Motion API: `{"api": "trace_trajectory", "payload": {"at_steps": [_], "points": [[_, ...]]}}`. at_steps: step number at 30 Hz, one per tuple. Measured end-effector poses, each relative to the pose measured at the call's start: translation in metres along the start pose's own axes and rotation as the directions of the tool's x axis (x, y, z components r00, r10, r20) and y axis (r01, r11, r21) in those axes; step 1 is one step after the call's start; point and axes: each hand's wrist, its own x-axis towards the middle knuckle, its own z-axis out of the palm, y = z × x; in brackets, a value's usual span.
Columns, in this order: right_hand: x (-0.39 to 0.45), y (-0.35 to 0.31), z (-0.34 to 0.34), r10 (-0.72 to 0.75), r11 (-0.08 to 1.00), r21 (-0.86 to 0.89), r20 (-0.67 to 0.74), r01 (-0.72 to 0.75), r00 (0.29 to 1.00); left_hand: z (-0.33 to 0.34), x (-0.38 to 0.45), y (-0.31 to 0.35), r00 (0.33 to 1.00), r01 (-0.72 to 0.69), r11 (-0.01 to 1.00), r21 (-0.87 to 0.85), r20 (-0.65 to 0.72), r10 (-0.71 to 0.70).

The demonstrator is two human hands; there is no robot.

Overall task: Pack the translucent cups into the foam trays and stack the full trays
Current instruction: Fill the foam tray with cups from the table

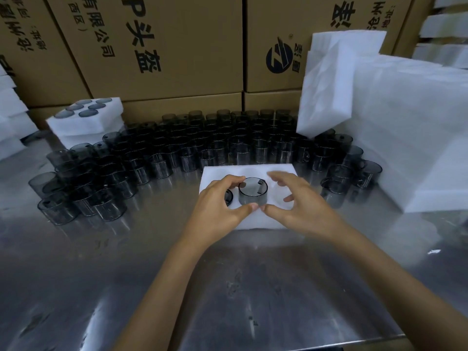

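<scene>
Stainless-steel bench (253, 287), backed by printed cardboard cartons (164, 46).

Work in hand: one foam tray (278, 171) at bench centre, near-empty. Left hand (217, 203) curls fingers and thumb round a smoky translucent cup (253, 192), which stands upright over a middle pocket and looks only partly seated. A second cup (228, 196) sits low in the pocket to its left, largely hidden by the left hand, so its seating is uncertain. Right hand (301, 201) hovers beside the held cup, fingers spread and loosely bent, gripping nothing; its thumb tip lies near the left thumb.

Done: filled trays (86, 122) stacked at back left, top one showing six cups seated.

Outstanding: loose cups (202, 143), many, massed in rows behind and beside the tray. Blank foam stock (392, 122) piled at right. Estimate: early stage, bulk of packing remaining.
</scene>
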Motion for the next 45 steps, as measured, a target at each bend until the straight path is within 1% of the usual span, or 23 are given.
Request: {"api": "trace_trajectory", "payload": {"at_steps": [2, 4, 6, 9, 12, 14, 16, 18, 20, 27, 31, 34, 35, 36, 37, 38, 39, 40, 41, 42, 43, 44, 45], "points": [[-0.001, 0.000, -0.002, -0.021, 1.000, 0.020, 0.031, 0.021, 0.999, -0.001, 0.002, 0.000, 1.000, 0.012, 1.000, 0.007, 0.012, -0.012], [-0.002, -0.001, -0.003, -0.053, 0.997, -0.056, 0.080, 0.057, 0.995, -0.001, 0.001, 0.000, 1.000, 0.013, 1.000, 0.016, 0.018, -0.013], [-0.004, -0.003, -0.002, -0.061, 0.992, -0.104, 0.101, 0.072, 0.993, 0.000, -0.001, 0.000, 1.000, -0.006, 0.999, 0.034, 0.018, 0.006], [-0.006, -0.004, -0.003, -0.055, 0.987, -0.148, 0.094, 0.069, 0.994, 0.000, -0.001, 0.001, 1.000, -0.008, 1.000, 0.011, 0.007, 0.008], [-0.007, -0.003, -0.003, -0.059, 0.958, -0.278, 0.069, 0.076, 0.996, 0.002, 0.000, 0.003, 0.999, -0.020, 1.000, 0.001, -0.036, 0.020], [-0.008, -0.002, -0.003, -0.076, 0.925, -0.368, 0.061, 0.093, 0.995, 0.003, 0.000, 0.004, 0.998, -0.041, 0.999, 0.033, -0.054, 0.043], [-0.008, -0.001, -0.002, -0.099, 0.886, -0.449, 0.054, 0.113, 0.994, 0.003, 0.003, 0.002, 0.996, -0.061, 0.993, 0.101, -0.066, 0.068], [-0.009, -0.001, 0.000, -0.116, 0.842, -0.522, 0.074, 0.137, 0.991, 0.003, 0.004, -0.002, 0.995, -0.064, 0.979, 0.193, -0.062, 0.077], [-0.012, 0.001, 0.004, -0.130, 0.800, -0.576, 0.104, 0.166, 0.986, 0.003, 0.002, -0.005, 0.997, -0.049, 0.970, 0.237, -0.048, 0.062], [-0.011, 0.003, 0.006, -0.131, 0.784, -0.597, 0.112, 0.172, 0.985, 0.001, 0.005, -0.007, 0.998, -0.015, 0.972, 0.234, -0.056, 0.029], [-0.013, 0.001, 0.006, -0.123, 0.810, -0.563, 0.108, 0.162, 0.987, 0.000, 0.005, -0.008, 0.998, -0.009, 0.973, 0.229, -0.060, 0.024], [-0.013, -0.002, 0.002, -0.097, 0.836, -0.526, 0.141, 0.158, 0.985, 0.000, 0.006, -0.007, 0.998, 0.000, 0.978, 0.210, -0.056, 0.012], [-0.011, -0.002, 0.000, -0.069, 0.871, -0.471, 0.166, 0.141, 0.984, 0.000, 0.006, -0.006, 0.998, -0.002, 0.978, 0.210, -0.054, 0.013], [-0.007, -0.003, -0.005, -0.030, 0.921, -0.377, 0.190, 0.101, 0.981, -0.001, 0.006, -0.006, 0.999, -0.003, 0.977, 0.215, -0.049, 0.014], [-0.002, -0.004, -0.011, 0.011, 0.968, -0.247, 0.198, 0.039, 0.980, -0.001, 0.006, -0.005, 0.999, -0.004, 0.976, 0.219, -0.044, 0.014], [0.002, -0.003, -0.018, 0.037, 0.993, -0.113, 0.167, -0.018, 0.985, -0.002, 0.006, -0.005, 0.999, -0.004, 0.976, 0.219, -0.040, 0.013], [0.006, 0.002, -0.025, 0.047, 0.998, -0.045, 0.073, -0.044, 0.996, -0.003, 0.006, -0.005, 0.999, -0.004, 0.976, 0.218, -0.035, 0.011], [0.010, 0.010, -0.034, 0.051, 0.996, -0.071, -0.055, -0.055, 0.997, -0.004, 0.006, -0.005, 0.999, -0.002, 0.977, 0.215, -0.031, 0.009], [0.014, 0.020, -0.044, 0.067, 0.984, -0.153, -0.168, -0.093, 0.984, -0.004, 0.006, -0.004, 1.000, 0.002, 0.977, 0.212, -0.028, 0.004], [0.017, 0.032, -0.053, 0.111, 0.956, -0.239, -0.240, -0.169, 0.964, -0.005, 0.007, -0.004, 1.000, 0.008, 0.978, 0.208, -0.026, -0.002], [0.019, 0.044, -0.061, 0.186, 0.912, -0.309, -0.272, -0.269, 0.944, -0.005, 0.006, -0.003, 1.000, 0.012, 0.979, 0.202, -0.027, -0.007], [0.020, 0.055, -0.067, 0.266, 0.864, -0.358, -0.272, -0.354, 0.925, -0.005, 0.006, -0.002, 0.999, 0.016, 0.980, 0.198, -0.032, -0.009], [0.020, 0.064, -0.070, 0.328, 0.825, -0.393, -0.252, -0.406, 0.910, -0.004, 0.005, 0.000, 0.999, 0.019, 0.981, 0.193, -0.040, -0.012]]}}
